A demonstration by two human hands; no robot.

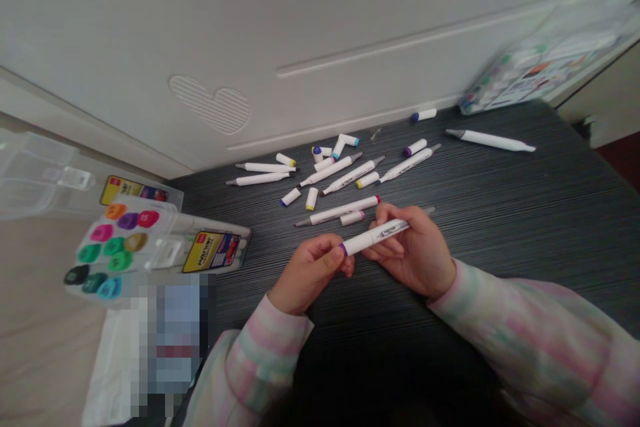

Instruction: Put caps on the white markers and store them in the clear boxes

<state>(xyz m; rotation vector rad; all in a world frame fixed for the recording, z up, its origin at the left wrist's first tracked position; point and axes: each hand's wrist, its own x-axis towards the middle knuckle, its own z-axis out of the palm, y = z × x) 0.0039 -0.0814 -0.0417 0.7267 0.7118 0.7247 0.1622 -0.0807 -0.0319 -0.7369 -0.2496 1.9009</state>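
Note:
A white marker (376, 235) is held between my two hands, tilted up to the right. My left hand (316, 268) pinches its purple-ended cap, which sits on the barrel. My right hand (414, 247) grips the barrel near the other end, where a grey tip shows bare past the fingers. Just beyond my hands lie a marker with a red end (345, 210) and a loose pink-ended cap (353, 217). Farther back are several uncapped markers, among them one white marker (353, 175), and loose caps such as a yellow-ended cap (367, 179).
At the left stands a clear marker case (173, 250) with colourful marker ends, its lid (35, 170) open beside it. Another marker case (540, 77) leans at the back right. A white panel (320, 47) borders the dark table (560, 227). A blurred-out object (177, 333) lies lower left.

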